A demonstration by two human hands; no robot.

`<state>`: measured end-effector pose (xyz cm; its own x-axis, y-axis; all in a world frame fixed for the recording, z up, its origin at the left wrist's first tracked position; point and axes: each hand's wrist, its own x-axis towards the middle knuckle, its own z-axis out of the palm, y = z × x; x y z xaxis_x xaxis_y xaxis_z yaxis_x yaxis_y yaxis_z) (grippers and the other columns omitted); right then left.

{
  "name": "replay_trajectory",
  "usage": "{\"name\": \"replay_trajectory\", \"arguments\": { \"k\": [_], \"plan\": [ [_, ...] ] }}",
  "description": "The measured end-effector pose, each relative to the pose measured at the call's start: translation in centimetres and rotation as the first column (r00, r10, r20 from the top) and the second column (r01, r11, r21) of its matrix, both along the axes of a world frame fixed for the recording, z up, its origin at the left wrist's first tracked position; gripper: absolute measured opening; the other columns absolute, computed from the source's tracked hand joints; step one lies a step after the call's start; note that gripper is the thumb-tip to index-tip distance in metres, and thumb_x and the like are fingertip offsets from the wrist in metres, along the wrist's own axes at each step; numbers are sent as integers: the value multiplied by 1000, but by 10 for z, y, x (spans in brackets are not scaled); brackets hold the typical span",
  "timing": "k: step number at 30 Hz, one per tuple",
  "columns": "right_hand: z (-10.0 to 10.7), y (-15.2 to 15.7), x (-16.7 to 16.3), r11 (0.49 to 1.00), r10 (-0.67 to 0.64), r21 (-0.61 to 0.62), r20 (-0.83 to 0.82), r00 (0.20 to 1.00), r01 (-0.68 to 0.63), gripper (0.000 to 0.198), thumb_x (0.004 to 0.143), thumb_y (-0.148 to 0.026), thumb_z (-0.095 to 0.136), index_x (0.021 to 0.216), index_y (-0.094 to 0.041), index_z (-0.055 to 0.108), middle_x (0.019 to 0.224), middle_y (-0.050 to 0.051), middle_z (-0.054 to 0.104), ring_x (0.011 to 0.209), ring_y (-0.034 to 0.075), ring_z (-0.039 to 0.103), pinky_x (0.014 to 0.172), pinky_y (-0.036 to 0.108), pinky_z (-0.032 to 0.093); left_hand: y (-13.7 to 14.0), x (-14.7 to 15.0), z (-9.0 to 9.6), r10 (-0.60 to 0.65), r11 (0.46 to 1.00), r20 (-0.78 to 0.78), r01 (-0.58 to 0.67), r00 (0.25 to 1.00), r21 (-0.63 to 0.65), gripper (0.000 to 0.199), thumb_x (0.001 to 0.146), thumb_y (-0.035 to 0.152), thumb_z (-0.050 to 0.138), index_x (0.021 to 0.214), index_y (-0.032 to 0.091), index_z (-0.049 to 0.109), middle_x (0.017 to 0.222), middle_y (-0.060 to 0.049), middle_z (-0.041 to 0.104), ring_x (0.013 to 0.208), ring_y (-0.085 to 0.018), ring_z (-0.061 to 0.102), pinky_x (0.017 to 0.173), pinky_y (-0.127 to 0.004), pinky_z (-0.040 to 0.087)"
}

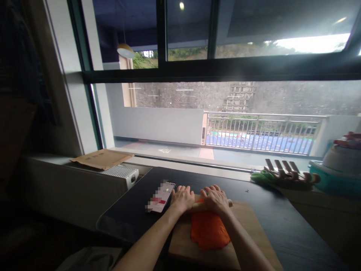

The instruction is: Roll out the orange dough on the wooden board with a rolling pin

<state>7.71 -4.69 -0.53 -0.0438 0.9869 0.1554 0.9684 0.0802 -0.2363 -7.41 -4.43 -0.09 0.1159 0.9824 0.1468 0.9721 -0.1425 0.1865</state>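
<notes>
An orange sheet of dough (209,230) lies flattened on a wooden board (249,222). Across its far edge runs a wooden rolling pin (199,206), mostly covered by my hands. My left hand (182,197) rests over the pin's left end, fingers curved forward over it. Over the right part is my right hand (216,196), its fingers bent across the pin, whose tip (230,203) sticks out beyond it. Both palms face down, and their undersides are hidden. Just left of my left hand lies a phone (163,197) with a lit screen, partly pixelated.
The board sits on a dark table (126,210) beside a window. A brown cardboard piece (103,159) lies on a white radiator (124,175) to the left. On the right are a brown slatted rack (284,171), a green cloth (262,177) and a teal container (327,177).
</notes>
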Motion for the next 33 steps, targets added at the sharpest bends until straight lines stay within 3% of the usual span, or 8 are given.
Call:
{"name": "replay_trajectory", "arguments": {
  "k": [4,9,14,19,26,30,33],
  "plan": [
    [-7,-36,6,997,24,70,49,999,-28,41,95,-39,28,106,-25,65,118,6,62,128,26,37,100,42,29,-32,2,-2,-73,997,-5,73,997,-10,50,92,39,22,123,19,55,132,-12,55,126,-30,41,104,-58,27],
    [-17,-63,11,988,31,151,65,997,-41,44,96,-39,25,115,-24,62,134,5,52,134,26,30,106,42,22,-59,3,-10,-116,991,9,115,993,70,50,94,41,20,128,23,52,138,-9,50,132,-29,35,107,-58,22],
    [-12,-46,5,986,-10,166,74,997,-2,43,95,-39,30,120,-21,60,131,8,55,131,27,34,104,43,24,-51,5,-9,-58,980,-2,57,998,192,43,93,37,26,111,22,62,120,-10,62,118,-29,47,102,-55,30],
    [0,-11,-2,991,38,126,32,999,-41,39,96,-39,28,108,-25,62,113,6,65,113,22,51,94,36,34,-18,7,-12,-24,958,-4,25,1000,287,41,93,38,27,95,21,65,103,-10,67,107,-27,54,98,-52,33],
    [7,38,-9,998,50,29,16,999,-50,41,96,-46,28,110,-23,59,115,8,63,109,23,53,88,36,37,32,1,-11,49,992,19,-51,999,112,48,93,42,22,103,19,62,113,-12,66,113,-30,52,97,-57,33],
    [6,36,-8,999,40,11,13,999,-40,42,95,-48,29,114,-24,58,117,9,62,111,24,52,89,37,36,31,1,-9,19,999,17,-18,1000,-40,47,92,42,21,113,21,58,125,-11,60,122,-29,46,100,-60,30],
    [5,18,-5,1000,29,11,19,999,-30,41,95,-47,30,113,-24,59,117,8,62,112,24,52,89,37,36,16,3,-8,-16,997,6,16,1000,-78,49,91,43,21,122,22,54,133,-10,55,128,-29,40,103,-61,26]
  ]
}}
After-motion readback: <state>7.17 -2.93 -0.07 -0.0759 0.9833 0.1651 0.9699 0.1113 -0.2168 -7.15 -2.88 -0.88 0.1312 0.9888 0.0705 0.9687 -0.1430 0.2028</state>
